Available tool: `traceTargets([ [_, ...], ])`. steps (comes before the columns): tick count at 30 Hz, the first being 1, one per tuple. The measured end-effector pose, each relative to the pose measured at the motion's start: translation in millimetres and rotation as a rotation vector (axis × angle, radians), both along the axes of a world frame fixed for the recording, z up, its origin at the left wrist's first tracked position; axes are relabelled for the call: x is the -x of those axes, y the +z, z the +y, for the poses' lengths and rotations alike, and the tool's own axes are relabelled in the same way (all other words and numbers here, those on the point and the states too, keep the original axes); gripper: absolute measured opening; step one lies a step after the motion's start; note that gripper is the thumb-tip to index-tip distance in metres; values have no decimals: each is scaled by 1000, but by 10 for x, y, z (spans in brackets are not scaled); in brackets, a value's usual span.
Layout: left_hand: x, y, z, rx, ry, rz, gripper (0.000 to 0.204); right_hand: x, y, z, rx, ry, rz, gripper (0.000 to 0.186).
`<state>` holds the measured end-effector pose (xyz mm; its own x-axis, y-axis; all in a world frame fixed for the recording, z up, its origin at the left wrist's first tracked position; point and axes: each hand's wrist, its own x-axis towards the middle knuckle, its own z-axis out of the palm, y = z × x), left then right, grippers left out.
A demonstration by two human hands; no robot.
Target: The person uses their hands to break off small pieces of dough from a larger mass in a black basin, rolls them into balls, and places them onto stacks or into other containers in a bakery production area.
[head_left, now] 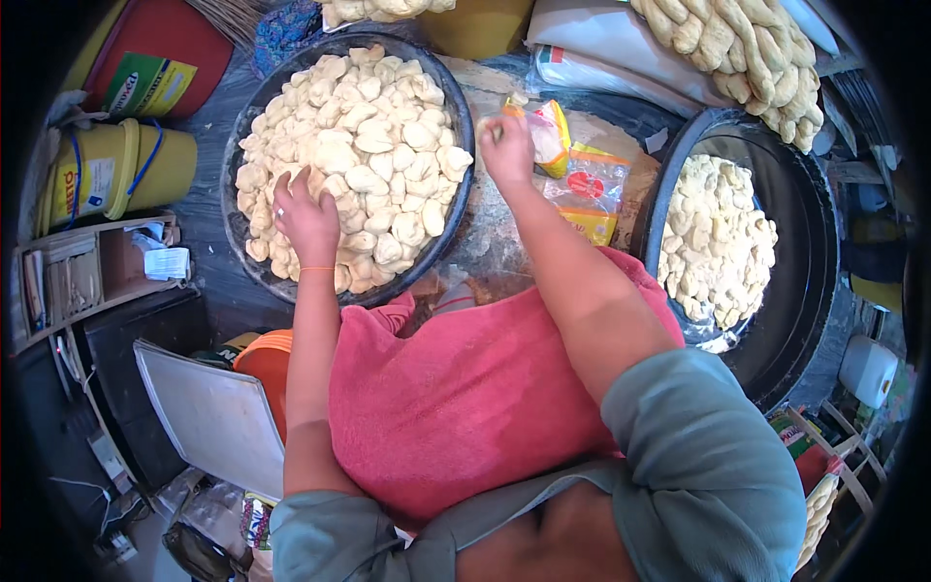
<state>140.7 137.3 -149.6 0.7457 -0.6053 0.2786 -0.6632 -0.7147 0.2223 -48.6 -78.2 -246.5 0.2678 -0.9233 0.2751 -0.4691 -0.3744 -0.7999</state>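
A wide black tub (463, 184) on the left is heaped with pale, floury dough pieces (373, 126). Over the left part of that heap lies my left hand (306, 215), a ring on one finger, its thumb and fingers apart and touching the dough. My right hand (508, 150) is raised just beyond the tub's right rim, fingers curled together; a small pale bit shows at them, too blurred to name. Beside this hand lie a yellow and pink plastic packet (551, 136) and a clear and yellow plastic bag (593, 184).
To the right, a large black basin (815, 252) holds a second mass of floury dough (716, 238). Long twisted dough strands (742, 48) rest on white sacks (621, 48) at the back. A red bucket (160, 58) and yellow bucket (145, 170) stand left. A pink cloth (485, 388) covers my lap.
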Motion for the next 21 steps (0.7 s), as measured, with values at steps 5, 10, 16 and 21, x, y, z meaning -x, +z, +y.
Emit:
traceTargets([
  [5, -21, 19, 63, -64, -73, 8, 43, -432, 899, -222, -94, 256, -348, 21],
  [10, 44, 148, -78, 10, -78, 103, 40, -444, 118, -1140, -235, 65, -106, 33],
  [16, 110, 222, -166, 107, -178, 151, 38, -246, -922, -1744, -355, 370, 582, 43],
  [21, 81, 214, -50, 72, -188, 173, 40, -247, -1133, -1526, -276, 469, 854, 42],
])
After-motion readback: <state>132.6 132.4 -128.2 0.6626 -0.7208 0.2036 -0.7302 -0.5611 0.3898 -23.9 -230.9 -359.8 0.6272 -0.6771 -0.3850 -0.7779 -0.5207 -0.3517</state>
